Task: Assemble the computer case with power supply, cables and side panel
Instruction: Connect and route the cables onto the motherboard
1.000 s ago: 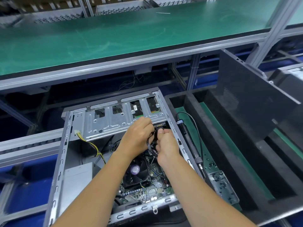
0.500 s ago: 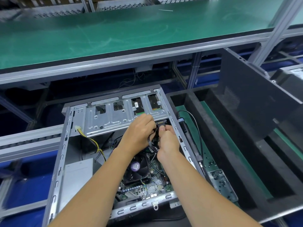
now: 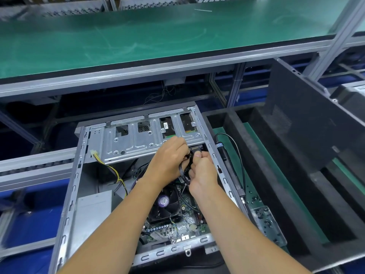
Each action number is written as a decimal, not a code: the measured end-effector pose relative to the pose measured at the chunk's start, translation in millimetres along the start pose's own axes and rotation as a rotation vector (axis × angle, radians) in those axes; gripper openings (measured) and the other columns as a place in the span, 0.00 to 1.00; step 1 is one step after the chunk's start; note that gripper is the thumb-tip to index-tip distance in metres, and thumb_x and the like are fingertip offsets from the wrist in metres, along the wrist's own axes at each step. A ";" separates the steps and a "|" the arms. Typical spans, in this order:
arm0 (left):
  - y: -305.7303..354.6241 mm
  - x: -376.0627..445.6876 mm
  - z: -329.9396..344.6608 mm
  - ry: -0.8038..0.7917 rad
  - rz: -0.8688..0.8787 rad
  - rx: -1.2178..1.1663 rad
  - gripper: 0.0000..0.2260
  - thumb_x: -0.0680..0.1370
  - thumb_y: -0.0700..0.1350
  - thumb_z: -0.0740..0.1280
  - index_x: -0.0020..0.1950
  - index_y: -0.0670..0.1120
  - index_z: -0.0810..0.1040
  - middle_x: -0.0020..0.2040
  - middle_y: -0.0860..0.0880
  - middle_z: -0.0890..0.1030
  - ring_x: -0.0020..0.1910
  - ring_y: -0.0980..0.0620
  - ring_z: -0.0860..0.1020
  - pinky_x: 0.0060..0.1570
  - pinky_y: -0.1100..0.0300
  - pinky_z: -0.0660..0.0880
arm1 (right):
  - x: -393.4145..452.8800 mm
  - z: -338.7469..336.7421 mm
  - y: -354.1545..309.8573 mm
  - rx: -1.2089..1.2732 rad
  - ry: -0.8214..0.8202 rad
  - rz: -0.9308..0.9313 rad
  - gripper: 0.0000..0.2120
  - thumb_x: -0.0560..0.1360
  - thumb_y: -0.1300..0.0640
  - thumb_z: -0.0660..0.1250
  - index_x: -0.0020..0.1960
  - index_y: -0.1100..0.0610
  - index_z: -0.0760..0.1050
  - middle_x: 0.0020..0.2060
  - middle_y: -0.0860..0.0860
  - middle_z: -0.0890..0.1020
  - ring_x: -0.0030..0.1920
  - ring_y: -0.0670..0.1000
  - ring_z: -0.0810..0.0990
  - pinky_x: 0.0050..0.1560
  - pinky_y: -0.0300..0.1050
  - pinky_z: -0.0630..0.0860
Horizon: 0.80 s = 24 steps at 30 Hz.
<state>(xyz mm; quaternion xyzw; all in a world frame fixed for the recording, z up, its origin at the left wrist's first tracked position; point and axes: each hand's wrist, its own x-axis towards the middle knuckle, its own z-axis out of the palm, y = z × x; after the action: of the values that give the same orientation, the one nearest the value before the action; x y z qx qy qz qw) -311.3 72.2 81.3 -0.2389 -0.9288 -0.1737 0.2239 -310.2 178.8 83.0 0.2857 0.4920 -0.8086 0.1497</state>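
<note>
Open grey steel computer case [image 3: 79, 175], centre frame, motherboard exposed. Left hand [image 3: 169, 157] grips black flat cable [image 3: 182, 171]; right hand [image 3: 203, 171] pinches its connector, likely at silver drive cage [image 3: 138, 143] edge; socket hidden. Risk: skewed push bends pins; slack snags black CPU fan [image 3: 167, 206].

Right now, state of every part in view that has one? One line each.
computer case: lying flat, open, side panel off
side panel: off, leaning upright right of the case
black cable: held by both hands at the drive cage
left hand: gripping the cable
right hand: pinching the cable end
yellow-black cable: loose, connector hanging unplugged
electric screwdriver: lying idle beside the case
</note>
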 end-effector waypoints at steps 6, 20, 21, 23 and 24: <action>1.4 0.3 0.0 0.016 -0.004 -0.006 0.08 0.68 0.28 0.70 0.35 0.37 0.73 0.36 0.41 0.73 0.33 0.43 0.70 0.31 0.47 0.69 | 3.6 1.1 0.0 0.108 -0.038 0.061 0.14 0.84 0.63 0.55 0.40 0.55 0.65 0.19 0.45 0.61 0.19 0.43 0.55 0.19 0.35 0.55; 6.0 1.5 1.0 0.039 -0.037 0.011 0.09 0.69 0.28 0.69 0.35 0.38 0.73 0.35 0.41 0.73 0.33 0.44 0.70 0.30 0.48 0.69 | 4.6 1.0 -2.1 0.076 -0.068 0.056 0.14 0.84 0.63 0.56 0.39 0.55 0.63 0.21 0.45 0.63 0.19 0.42 0.58 0.19 0.34 0.58; 6.4 1.6 0.7 0.038 -0.042 0.014 0.09 0.69 0.27 0.69 0.35 0.38 0.73 0.35 0.41 0.73 0.33 0.44 0.70 0.30 0.48 0.69 | 5.1 1.1 -2.8 0.090 -0.080 0.074 0.14 0.84 0.63 0.56 0.39 0.55 0.64 0.19 0.45 0.63 0.18 0.42 0.58 0.19 0.35 0.58; 6.9 2.2 0.3 0.035 -0.050 0.028 0.08 0.69 0.27 0.69 0.36 0.37 0.74 0.35 0.40 0.74 0.33 0.43 0.71 0.30 0.47 0.70 | 5.9 0.1 -4.0 0.090 -0.096 0.102 0.14 0.85 0.62 0.55 0.40 0.55 0.65 0.18 0.45 0.63 0.18 0.42 0.57 0.19 0.35 0.57; 7.6 2.7 0.5 0.037 -0.053 0.040 0.08 0.69 0.27 0.69 0.35 0.37 0.74 0.35 0.40 0.74 0.33 0.43 0.71 0.30 0.47 0.70 | 5.8 -0.7 -4.3 0.080 -0.101 0.108 0.13 0.85 0.62 0.55 0.41 0.55 0.66 0.19 0.45 0.62 0.18 0.43 0.56 0.19 0.35 0.56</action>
<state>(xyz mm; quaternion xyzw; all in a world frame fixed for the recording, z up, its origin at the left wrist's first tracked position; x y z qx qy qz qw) -309.7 79.7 83.9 -0.2064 -0.9337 -0.1656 0.2411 -316.8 181.7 82.3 0.2764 0.4351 -0.8317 0.2065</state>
